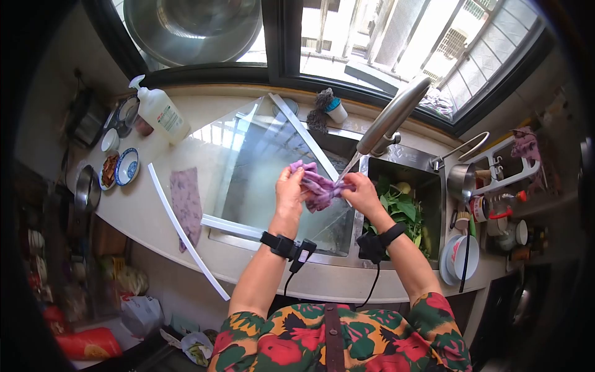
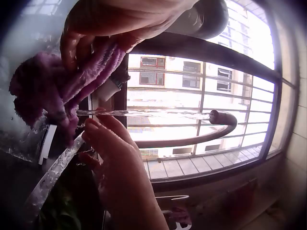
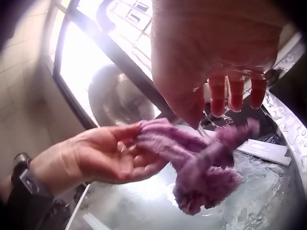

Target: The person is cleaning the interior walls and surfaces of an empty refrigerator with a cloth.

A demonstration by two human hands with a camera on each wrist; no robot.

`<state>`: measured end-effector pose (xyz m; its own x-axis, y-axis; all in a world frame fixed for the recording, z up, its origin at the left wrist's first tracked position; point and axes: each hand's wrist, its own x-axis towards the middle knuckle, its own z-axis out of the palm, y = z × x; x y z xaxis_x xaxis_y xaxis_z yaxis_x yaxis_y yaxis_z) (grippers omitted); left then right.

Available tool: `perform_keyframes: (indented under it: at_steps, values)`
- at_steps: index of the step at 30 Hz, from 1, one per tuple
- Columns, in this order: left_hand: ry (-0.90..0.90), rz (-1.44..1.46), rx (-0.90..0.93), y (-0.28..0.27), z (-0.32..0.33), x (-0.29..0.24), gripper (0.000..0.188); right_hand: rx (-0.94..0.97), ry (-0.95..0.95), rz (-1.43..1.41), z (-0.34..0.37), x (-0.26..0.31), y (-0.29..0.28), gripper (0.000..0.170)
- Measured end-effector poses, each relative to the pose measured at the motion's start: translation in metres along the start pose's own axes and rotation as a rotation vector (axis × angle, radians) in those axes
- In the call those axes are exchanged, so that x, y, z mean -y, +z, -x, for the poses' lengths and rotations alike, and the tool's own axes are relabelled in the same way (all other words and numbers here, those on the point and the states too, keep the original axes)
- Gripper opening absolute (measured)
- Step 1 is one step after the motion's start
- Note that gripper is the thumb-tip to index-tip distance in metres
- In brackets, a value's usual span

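Note:
A purple cloth (image 1: pixel 319 187), bunched and wet-looking, hangs from my left hand (image 1: pixel 289 191), which pinches one end of it between thumb and fingers. In the right wrist view the loose part of the cloth (image 3: pixel 206 179) dangles over a glass panel (image 3: pixel 144 206). My right hand (image 1: pixel 361 193) is beside the cloth's other end, under the tap (image 1: pixel 390 118). Its fingers (image 3: pixel 235 96) hang down loosely with nothing gripped, dripping. A thin stream of water (image 2: pixel 153 114) runs from the tap between the cloth and this hand.
The glass panel lies across the left sink, with white strips (image 1: pixel 304 133) along its edges. Leafy greens (image 1: pixel 403 211) fill the right sink (image 1: pixel 437 186). Leftward are another purple cloth (image 1: pixel 186 201), a loose white strip (image 1: pixel 180 226) and a pump bottle (image 1: pixel 162 115). Bowls (image 1: pixel 463 257) stand at right.

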<state>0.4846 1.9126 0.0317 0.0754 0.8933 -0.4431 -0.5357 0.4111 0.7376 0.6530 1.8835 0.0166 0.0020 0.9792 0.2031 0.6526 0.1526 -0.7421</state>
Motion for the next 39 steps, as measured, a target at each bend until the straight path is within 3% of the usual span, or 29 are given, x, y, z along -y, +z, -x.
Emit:
perform_keyframes:
  at_steps: [1,2,3,5,7,9,10,11,13,15,16,18,19,20,21,23,25,26,29,31,33,34,35,37,38,39]
  values:
    - [0.030,0.018,0.073,0.006,0.003,0.002,0.016,-0.073,-0.202,0.059,0.001,0.006,0.004,0.033]
    - [0.069,-0.011,0.086,0.013,0.007,0.001,0.016,-0.073,-0.120,-0.136,0.003,0.012,0.013,0.036]
    - [0.067,-0.015,0.094,0.016,0.011,-0.003,0.016,-0.081,-0.118,-0.135,0.004,0.013,0.016,0.036]
    - [0.301,-0.202,0.228,0.024,0.017,-0.013,0.017,0.249,0.209,-0.375,0.002,0.012,0.019,0.031]
    - [0.346,-0.193,0.215,0.023,0.015,-0.022,0.016,0.246,0.248,-0.451,0.000,0.008,0.015,0.022]
    - [0.499,-0.304,0.060,0.015,0.012,-0.031,0.016,0.165,0.338,-0.457,-0.006,0.024,-0.008,0.014]
    - [0.553,-0.279,-0.003,0.006,0.003,-0.027,0.023,0.093,0.202,-0.147,-0.013,0.007,-0.010,0.015]
    - [0.554,-0.281,0.004,-0.006,-0.006,-0.018,0.023,0.064,0.272,-0.281,-0.011,0.033,-0.023,0.020]
    - [0.431,-0.514,-0.408,-0.027,-0.013,0.001,0.041,0.007,0.231,-0.104,-0.008,0.004,-0.008,0.022]
    - [-0.004,-0.215,-0.267,-0.023,0.017,0.006,0.055,0.050,0.314,-0.189,-0.002,-0.002,-0.003,0.019]
    - [-0.207,-0.122,-0.082,-0.033,0.012,0.020,0.059,0.060,0.314,-0.373,0.000,-0.009,0.007,0.016]
    - [-0.536,0.112,-0.025,-0.008,0.025,0.024,0.039,0.111,0.315,-0.524,0.008,0.018,-0.001,0.014]
    - [-0.510,0.239,0.121,-0.005,0.017,0.034,0.031,0.161,0.318,-0.675,0.012,0.039,-0.005,0.012]
    - [-0.468,0.368,0.267,-0.005,0.005,0.044,0.026,0.126,0.252,-0.629,0.018,0.055,-0.011,0.011]
    - [-0.473,0.385,0.290,-0.001,-0.003,0.044,0.020,0.118,0.166,-0.562,0.023,0.055,-0.013,0.009]
    - [-0.377,0.383,0.394,-0.003,-0.021,0.061,0.015,0.100,0.229,-0.702,0.027,0.057,-0.022,0.005]
    - [-0.291,0.428,0.323,0.004,-0.023,0.066,0.013,-0.027,0.323,-0.969,0.022,0.066,-0.027,0.004]
    - [-0.381,0.375,0.288,0.014,-0.015,0.047,0.019,-0.054,0.324,-0.990,0.018,0.062,-0.030,0.003]
    - [-0.354,0.434,0.416,0.023,0.001,0.039,0.028,-0.153,0.363,-0.974,0.005,0.013,-0.017,0.009]
    - [-0.419,0.446,0.415,0.026,0.007,0.034,0.026,-0.084,0.387,-0.967,0.007,-0.001,-0.006,0.017]
    - [-0.522,0.427,0.399,0.031,0.011,0.028,0.025,0.091,0.669,-1.402,0.007,0.008,0.002,0.024]
    - [-0.527,0.386,0.353,0.034,0.015,0.027,0.029,0.081,0.703,-1.415,0.010,0.011,0.006,0.030]
    - [-0.528,0.389,0.349,0.031,0.010,0.033,0.029,0.084,0.708,-1.415,0.009,0.010,0.010,0.030]
    - [-0.474,0.297,0.330,0.020,-0.003,0.062,0.038,0.054,0.446,-1.314,0.013,-0.005,0.019,0.023]
    - [-0.420,0.280,0.345,0.014,-0.008,0.073,0.045,0.011,0.437,-1.256,0.013,-0.016,0.022,0.015]
    - [-0.443,0.278,0.352,0.013,-0.003,0.072,0.045,-0.035,0.406,-1.265,0.009,0.012,0.018,0.013]
